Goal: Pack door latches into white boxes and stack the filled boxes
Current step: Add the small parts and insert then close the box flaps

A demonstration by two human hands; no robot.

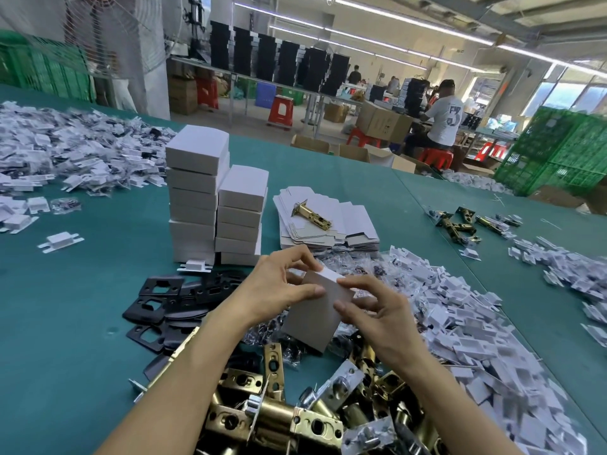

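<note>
Both of my hands hold one small white box [315, 310] above the table, its grey side facing me. My left hand [279, 287] grips its left edge, thumb on the near face. My right hand [371, 310] pinches the top right end, fingertips on the white top flap. Below my forearms lies a heap of brass door latches [282, 415]. Two stacks of closed white boxes [213, 198] stand behind my hands. A pile of flat unfolded boxes [328, 228] lies to their right with one brass latch [312, 215] on top.
Black strike plates [164, 303] lie left of my hands. White plastic inserts and screw bags are heaped at the right [476, 339] and far left [65, 149]. More latches [466, 224] lie at the far right. Green crates [558, 149] and a seated worker [443, 116] are beyond the green table [82, 323].
</note>
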